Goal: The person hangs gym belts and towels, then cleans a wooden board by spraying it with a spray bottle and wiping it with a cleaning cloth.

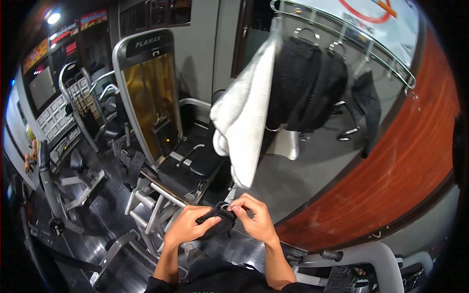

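Both my hands hold a small black pouch-like item (218,222) in front of my chest. My left hand (188,225) cups it from below and the left, with the thumb laid along its top. My right hand (255,218) pinches its upper right edge between thumb and forefinger. What the black item is exactly, I cannot tell. Just above my hands hangs a white towel (243,113) from a chrome wall rack (342,29), beside a black backpack (305,85) on the same rack.
A Plamax weight-stack machine (149,93) with a black seat (205,163) stands ahead on the left. More gym machines (83,112) fill the far left. A wood-panelled wall (391,166) runs along the right. A dark jacket (369,105) hangs further along the rack.
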Motion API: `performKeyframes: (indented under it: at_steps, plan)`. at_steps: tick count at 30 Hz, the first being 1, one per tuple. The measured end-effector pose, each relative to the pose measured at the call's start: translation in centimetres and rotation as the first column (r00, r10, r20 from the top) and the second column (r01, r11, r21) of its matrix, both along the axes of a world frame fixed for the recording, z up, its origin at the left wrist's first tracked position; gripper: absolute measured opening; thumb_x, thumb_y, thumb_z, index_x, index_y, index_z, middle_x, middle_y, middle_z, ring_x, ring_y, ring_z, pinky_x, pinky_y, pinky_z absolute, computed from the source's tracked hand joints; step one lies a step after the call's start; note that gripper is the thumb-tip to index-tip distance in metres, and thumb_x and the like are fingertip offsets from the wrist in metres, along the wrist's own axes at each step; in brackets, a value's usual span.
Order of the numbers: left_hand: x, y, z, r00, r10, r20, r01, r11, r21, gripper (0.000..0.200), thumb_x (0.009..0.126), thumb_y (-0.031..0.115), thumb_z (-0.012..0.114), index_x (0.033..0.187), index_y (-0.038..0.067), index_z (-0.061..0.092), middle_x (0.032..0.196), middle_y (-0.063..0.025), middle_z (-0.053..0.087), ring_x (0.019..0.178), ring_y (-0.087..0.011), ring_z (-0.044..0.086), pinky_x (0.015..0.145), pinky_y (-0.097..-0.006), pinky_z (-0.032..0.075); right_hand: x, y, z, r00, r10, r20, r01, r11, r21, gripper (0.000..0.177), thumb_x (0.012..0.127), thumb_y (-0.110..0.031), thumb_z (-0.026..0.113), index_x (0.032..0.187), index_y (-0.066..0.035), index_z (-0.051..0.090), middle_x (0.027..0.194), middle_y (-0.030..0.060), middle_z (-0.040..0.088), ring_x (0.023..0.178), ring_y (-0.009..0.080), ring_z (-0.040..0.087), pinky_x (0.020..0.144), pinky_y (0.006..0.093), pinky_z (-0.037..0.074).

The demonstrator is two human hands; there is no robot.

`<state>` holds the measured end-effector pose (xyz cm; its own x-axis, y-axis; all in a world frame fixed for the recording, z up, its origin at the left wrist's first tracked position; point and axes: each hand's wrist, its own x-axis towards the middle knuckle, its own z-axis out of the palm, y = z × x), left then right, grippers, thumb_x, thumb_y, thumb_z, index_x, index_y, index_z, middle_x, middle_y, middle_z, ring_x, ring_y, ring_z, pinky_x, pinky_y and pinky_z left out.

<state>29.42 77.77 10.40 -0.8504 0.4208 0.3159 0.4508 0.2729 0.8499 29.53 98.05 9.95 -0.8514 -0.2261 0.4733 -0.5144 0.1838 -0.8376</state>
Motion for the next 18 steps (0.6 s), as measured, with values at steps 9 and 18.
performKeyframes:
  at_steps: [9,18]
  plan:
    - [0.3,10.3,4.0,0.859,-0.009,-0.512,0.038,0.998,0.047,0.026,0.072,0.002,0.071,0.097,0.001,0.064,0.089,-0.0121,0.058,0.081,-0.0239,0.059,0.069,-0.0329,0.047,4.3,6.5,2.6,0.952,-0.302,-0.040,0.293,0.945,-0.146,0.013,0.091,-0.012,0.059,0.089,0.001,0.062,0.078,0.0072,0.057,0.070,0.0145,0.054,0.064,0.0264,0.043]
    - [-1.7,17.0,11.5,0.754,-0.139,-0.642,0.303,0.941,0.152,0.010,0.077,0.000,0.068,0.082,-0.002,0.060,0.080,-0.0116,0.060,0.072,-0.0269,0.059,0.064,-0.0330,0.046,6.6,12.2,11.4,0.739,-0.466,-0.487,0.587,0.799,0.127,0.010,0.084,-0.008,0.066,0.089,0.000,0.062,0.074,0.0083,0.057,0.060,0.0171,0.060,0.053,0.0288,0.046]
